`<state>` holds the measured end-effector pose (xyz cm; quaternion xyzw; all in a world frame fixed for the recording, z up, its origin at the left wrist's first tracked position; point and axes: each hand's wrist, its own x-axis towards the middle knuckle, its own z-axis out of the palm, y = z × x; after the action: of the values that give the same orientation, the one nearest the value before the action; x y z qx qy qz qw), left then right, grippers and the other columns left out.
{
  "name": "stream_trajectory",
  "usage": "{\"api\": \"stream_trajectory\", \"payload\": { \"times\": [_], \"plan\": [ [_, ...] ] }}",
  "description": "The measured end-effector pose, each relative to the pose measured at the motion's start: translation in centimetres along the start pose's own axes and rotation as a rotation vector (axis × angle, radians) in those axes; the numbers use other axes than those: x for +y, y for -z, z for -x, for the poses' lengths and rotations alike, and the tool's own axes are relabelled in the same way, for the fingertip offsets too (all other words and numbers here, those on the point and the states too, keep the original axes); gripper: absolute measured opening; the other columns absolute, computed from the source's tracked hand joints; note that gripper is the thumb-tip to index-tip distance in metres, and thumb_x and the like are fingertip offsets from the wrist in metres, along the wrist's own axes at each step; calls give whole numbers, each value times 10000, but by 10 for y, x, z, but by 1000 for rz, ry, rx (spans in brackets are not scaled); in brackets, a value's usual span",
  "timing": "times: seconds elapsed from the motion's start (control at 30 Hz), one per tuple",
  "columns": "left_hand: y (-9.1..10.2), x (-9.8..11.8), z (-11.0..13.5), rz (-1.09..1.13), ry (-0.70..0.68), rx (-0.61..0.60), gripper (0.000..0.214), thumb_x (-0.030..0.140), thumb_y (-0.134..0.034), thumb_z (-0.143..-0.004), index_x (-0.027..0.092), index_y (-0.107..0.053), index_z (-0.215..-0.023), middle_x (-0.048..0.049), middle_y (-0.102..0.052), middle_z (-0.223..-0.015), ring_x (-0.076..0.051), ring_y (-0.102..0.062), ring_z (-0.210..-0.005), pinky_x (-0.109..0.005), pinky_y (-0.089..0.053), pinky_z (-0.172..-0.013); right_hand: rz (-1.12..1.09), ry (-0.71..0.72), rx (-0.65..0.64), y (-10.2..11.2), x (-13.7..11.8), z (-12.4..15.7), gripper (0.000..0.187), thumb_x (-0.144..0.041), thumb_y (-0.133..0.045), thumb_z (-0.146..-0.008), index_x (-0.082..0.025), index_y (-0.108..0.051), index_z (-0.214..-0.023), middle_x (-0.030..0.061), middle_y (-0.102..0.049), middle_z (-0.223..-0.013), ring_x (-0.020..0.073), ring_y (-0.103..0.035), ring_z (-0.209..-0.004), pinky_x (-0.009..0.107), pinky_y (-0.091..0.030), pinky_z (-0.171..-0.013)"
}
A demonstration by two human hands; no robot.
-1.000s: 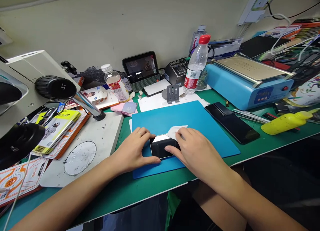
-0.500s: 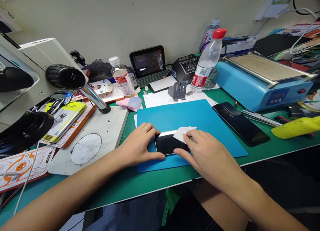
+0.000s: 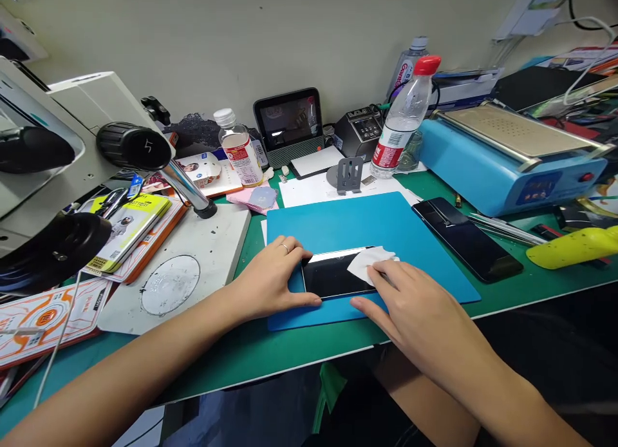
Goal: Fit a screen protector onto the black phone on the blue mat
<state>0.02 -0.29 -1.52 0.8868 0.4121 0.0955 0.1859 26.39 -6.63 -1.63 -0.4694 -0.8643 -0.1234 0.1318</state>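
A black phone (image 3: 328, 276) lies screen up on a blue mat (image 3: 357, 231) near the desk's front edge. My left hand (image 3: 270, 279) clamps the phone's left end, thumb along the near edge and fingers over the far corner, a ring on one finger. My right hand (image 3: 415, 312) lies on the phone's right end and presses a small white wipe (image 3: 367, 263) flat against the glass with its fingertips.
A second black phone (image 3: 466, 237) lies right of the mat, a yellow squeeze bottle (image 3: 574, 246) beyond it. A blue heating machine (image 3: 506, 154), two water bottles (image 3: 403, 118), a small screen (image 3: 288, 122) and a microscope (image 3: 58, 163) on a white base ring the mat.
My right hand has slid the white wipe to the right along the phone, baring more of the dark screen. My left hand has kept its hold on the left end.
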Motion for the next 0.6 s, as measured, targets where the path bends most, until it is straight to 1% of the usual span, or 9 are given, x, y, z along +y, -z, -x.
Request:
{"api": "stream_trajectory", "payload": {
  "times": [0.07,0.17,0.27,0.33,0.43,0.5,0.6],
  "plan": [
    [0,0,0,5,0,2,660,651,-774,-794,163,-625,-1213,-112,-619,-1159,-305,-575,-1066,-462,-524,-896,-7,-1,-25,-1,1,-6,432,-469,-495,-1028,-90,-700,-994,132,-652,-886,261,-632,-815,394,-507,-732],
    [0,0,0,14,-9,8,655,649,-773,-796,170,-624,-1218,-108,-624,-1149,-296,-580,-1052,-458,-527,-899,-20,-29,-75,-5,3,-25,425,-482,-528,-1011,-100,-706,-951,122,-649,-871,269,-632,-830,400,-517,-744],
    [-1,0,0,22,-15,21,643,635,-769,-808,173,-618,-1229,-107,-627,-1150,-294,-587,-1058,-460,-528,-910,-12,-54,-106,-8,1,-37,434,-498,-550,-997,-97,-710,-947,124,-655,-875,274,-633,-847,400,-523,-754],
    [-1,0,0,23,-15,27,639,632,-768,-811,175,-615,-1230,-108,-628,-1157,-297,-588,-1066,-463,-528,-915,-5,-69,-101,-9,-2,-35,425,-496,-558,-994,-99,-709,-964,124,-659,-883,275,-634,-853,402,-526,-766],
    [-2,-1,0,17,-13,19,643,636,-770,-807,171,-619,-1225,-111,-626,-1159,-303,-581,-1069,-471,-525,-916,-6,-58,-47,-8,-10,-19,402,-481,-583,-985,-97,-699,-1009,135,-673,-921,275,-640,-861,411,-529,-793],
    [-2,-1,0,10,-12,16,647,640,-774,-800,167,-624,-1215,-113,-625,-1158,-308,-578,-1070,-475,-524,-911,-4,-40,-5,-7,-14,-10,419,-481,-615,-966,-78,-690,-1056,155,-684,-958,293,-647,-893,425,-532,-808],
    [-2,-1,0,3,-19,21,654,643,-781,-790,167,-627,-1210,-111,-626,-1152,-306,-579,-1064,-471,-522,-906,-49,-28,-3,-8,-18,-13,424,-477,-616,-967,-72,-686,-1074,165,-689,-979,305,-649,-927,435,-537,-826]
  ]
}}
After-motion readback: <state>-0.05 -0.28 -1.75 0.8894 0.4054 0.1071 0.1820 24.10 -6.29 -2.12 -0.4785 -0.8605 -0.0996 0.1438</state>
